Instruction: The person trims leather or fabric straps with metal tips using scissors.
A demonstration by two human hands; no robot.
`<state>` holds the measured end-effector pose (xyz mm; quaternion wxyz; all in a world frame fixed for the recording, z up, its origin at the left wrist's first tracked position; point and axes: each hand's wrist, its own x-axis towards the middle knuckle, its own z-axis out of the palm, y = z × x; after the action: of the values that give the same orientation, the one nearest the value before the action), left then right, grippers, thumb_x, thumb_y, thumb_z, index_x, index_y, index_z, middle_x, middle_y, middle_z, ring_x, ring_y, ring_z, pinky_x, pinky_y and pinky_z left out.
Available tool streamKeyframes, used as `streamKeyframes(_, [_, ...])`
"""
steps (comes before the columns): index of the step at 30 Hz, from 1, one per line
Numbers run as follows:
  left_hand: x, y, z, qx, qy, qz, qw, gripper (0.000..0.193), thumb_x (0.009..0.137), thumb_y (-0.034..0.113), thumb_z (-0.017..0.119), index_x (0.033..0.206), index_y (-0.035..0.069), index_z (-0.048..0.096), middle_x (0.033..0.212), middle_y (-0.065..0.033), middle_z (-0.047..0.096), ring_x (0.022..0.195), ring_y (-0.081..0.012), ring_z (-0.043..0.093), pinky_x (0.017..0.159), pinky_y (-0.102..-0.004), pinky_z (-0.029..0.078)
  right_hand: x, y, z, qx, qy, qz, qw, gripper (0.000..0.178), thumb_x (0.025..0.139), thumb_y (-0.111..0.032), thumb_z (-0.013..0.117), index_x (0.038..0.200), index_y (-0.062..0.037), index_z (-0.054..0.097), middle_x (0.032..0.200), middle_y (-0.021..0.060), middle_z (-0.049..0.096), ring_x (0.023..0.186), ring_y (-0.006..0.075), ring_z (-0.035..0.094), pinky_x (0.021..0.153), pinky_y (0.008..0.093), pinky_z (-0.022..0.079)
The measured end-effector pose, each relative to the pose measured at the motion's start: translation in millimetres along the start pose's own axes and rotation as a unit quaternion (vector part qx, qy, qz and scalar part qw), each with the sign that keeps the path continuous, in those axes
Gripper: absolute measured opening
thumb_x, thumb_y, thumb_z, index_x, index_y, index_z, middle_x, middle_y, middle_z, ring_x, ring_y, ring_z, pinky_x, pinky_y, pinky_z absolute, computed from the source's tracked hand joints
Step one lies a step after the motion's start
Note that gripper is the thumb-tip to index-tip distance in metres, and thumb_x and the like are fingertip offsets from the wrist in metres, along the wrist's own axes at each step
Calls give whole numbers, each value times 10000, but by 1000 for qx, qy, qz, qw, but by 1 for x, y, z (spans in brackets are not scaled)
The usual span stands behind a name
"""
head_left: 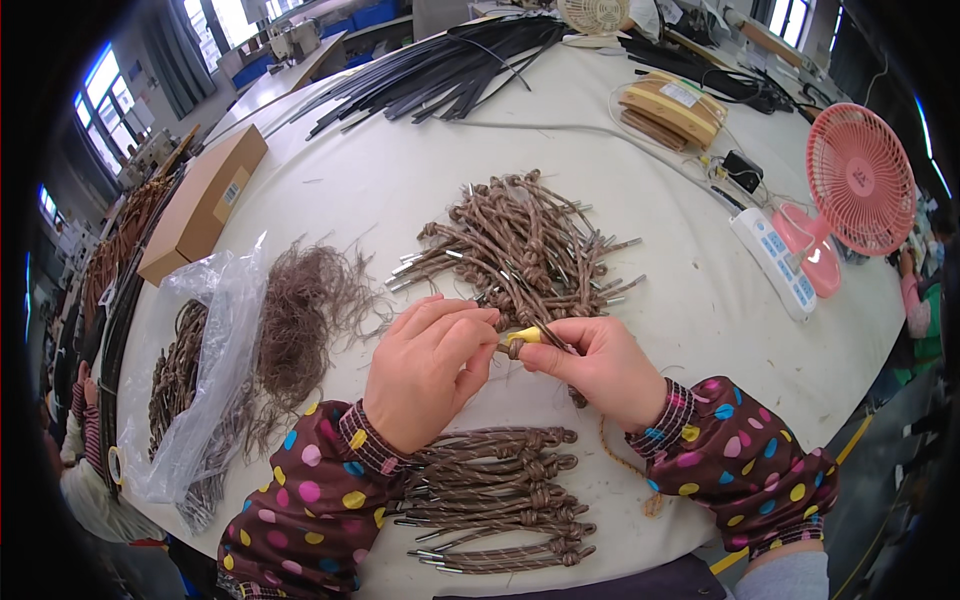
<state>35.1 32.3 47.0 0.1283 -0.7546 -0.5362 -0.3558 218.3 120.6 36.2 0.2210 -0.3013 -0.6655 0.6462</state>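
Over the middle of the table, both my hands work on one brown knotted cord (516,349). My left hand (425,368) has its fingers bent together at the cord's left side; its fingertips partly hide what they pinch. My right hand (606,366) pinches the cord between thumb and forefinger, right of the knot. A small yellow piece (524,335) lies at the right fingertips; I cannot tell whether it is a wrap on a finger. Just beyond is a heap of similar knotted cords (530,235) with metal tips. Nearer me, several knotted cords (490,490) lie in a neat row.
Left of my hands are a tangle of loose brown threads (300,320), a clear plastic bag (205,390) over more cords, and a cardboard box (205,205). A pink fan (860,180) and a white power strip (775,262) stand right. Black strips (430,75) lie at the back.
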Motion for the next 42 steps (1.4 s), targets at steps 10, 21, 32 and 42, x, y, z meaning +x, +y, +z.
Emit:
streamKeyframes(10, [-6, 0, 0, -65, -49, -67, 994, 156, 779, -15, 660, 900, 38, 576, 769, -90, 586, 705, -266, 588, 636, -355, 463, -2, -25, -19, -297, 20, -139, 944, 362, 880, -386, 678, 998, -57, 584, 858, 24, 589, 610, 177, 579, 528, 294, 451])
streamKeyframes(21, [-6, 0, 1, -2, -64, -17, 998, 179, 756, 17, 689, 879, 71, 570, 790, -51, 607, 728, -246, 591, 672, -348, 453, 3, -41, -12, -589, 13, -374, 716, 249, 798, -295, 711, 800, -116, 537, 753, 17, 508, 608, 200, 574, 517, 324, 454])
streamKeyframes(32, [-7, -2, 1, 12, -82, 7, 997, 190, 755, 29, 698, 879, 81, 564, 772, -31, 589, 720, -216, 582, 654, -336, 441, 3, -42, -9, -619, 16, -395, 678, 252, 762, -285, 720, 774, -127, 524, 738, 2, 486, 602, 158, 559, 516, 296, 453])
streamKeyframes(42, [-11, -3, 6, -3, -52, 10, 999, 227, 743, 27, 669, 918, 83, 535, 772, -32, 548, 740, -214, 568, 668, -341, 433, 5, -37, -12, -603, -22, -388, 697, 256, 740, -260, 751, 795, -115, 548, 795, -5, 540, 651, 166, 581, 537, 281, 463])
